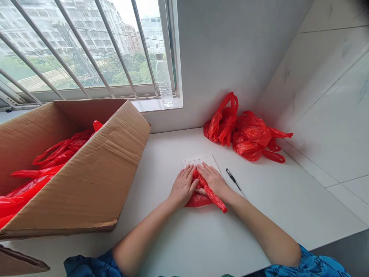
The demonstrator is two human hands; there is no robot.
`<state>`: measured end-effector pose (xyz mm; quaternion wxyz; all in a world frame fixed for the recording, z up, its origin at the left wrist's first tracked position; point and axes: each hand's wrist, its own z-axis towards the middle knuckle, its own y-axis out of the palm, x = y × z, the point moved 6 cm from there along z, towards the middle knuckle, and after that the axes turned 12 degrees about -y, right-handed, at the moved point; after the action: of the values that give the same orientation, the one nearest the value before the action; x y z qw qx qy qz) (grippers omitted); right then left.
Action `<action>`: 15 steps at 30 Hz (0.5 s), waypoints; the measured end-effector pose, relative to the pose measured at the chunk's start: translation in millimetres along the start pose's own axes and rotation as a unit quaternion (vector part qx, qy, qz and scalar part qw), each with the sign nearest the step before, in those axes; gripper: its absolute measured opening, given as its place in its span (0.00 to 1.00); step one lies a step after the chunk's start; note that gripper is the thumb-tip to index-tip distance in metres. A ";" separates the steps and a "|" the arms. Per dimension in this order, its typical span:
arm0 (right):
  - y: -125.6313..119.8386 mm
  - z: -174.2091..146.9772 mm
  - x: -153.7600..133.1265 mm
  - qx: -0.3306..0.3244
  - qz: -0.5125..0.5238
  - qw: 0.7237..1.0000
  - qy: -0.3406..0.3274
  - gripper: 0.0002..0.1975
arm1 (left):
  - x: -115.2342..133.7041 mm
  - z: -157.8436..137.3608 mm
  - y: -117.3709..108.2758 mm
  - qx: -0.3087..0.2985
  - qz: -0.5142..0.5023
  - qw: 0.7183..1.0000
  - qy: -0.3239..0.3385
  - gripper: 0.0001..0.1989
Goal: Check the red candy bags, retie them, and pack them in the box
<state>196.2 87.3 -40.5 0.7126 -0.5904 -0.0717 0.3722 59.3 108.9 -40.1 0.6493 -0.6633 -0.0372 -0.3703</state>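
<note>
A red plastic bag [200,199] lies on the table in front of me, its twisted handles [215,198] trailing toward the lower right. My left hand [183,184] rests on the bag's left side, fingers stretched out and thumb pointing inward. From the right, my right hand [213,181] lies over it with straight fingers, and its thumb reaches under the handles. Both hands press on the bag without wrapping round it. Under the fingertips and the bag is a white sheet or notepad [208,158] with small handwriting, partly hidden. A black-and-clear pen [234,179] lies right of my right hand.
On the left stands a large open cardboard box [86,181] holding several red bags [66,150]. Tied red bags [250,134] sit against the back wall at right. A clear bottle [164,80] stands on the sill of the barred window. A cardboard flap [20,261] shows at lower left.
</note>
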 end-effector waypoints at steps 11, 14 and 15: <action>-49.5 -14.9 -11.7 0.089 0.157 0.983 -0.030 0.14 | 21.4 -24.2 -44.2 0.056 -0.103 0.993 0.002 0.28; -50.6 -17.8 -24.8 0.085 0.211 0.974 0.011 0.15 | 36.4 -38.0 -40.4 0.031 -0.079 0.996 0.033 0.41; -49.3 -19.7 -29.2 0.085 0.240 0.967 0.033 0.16 | 39.9 -41.9 -38.2 0.030 -0.070 0.996 0.035 0.45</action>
<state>208.0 52.4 7.7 0.6519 -0.5398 0.1271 0.5173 49.4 60.4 8.4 0.6424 -0.6254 -0.0721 -0.4370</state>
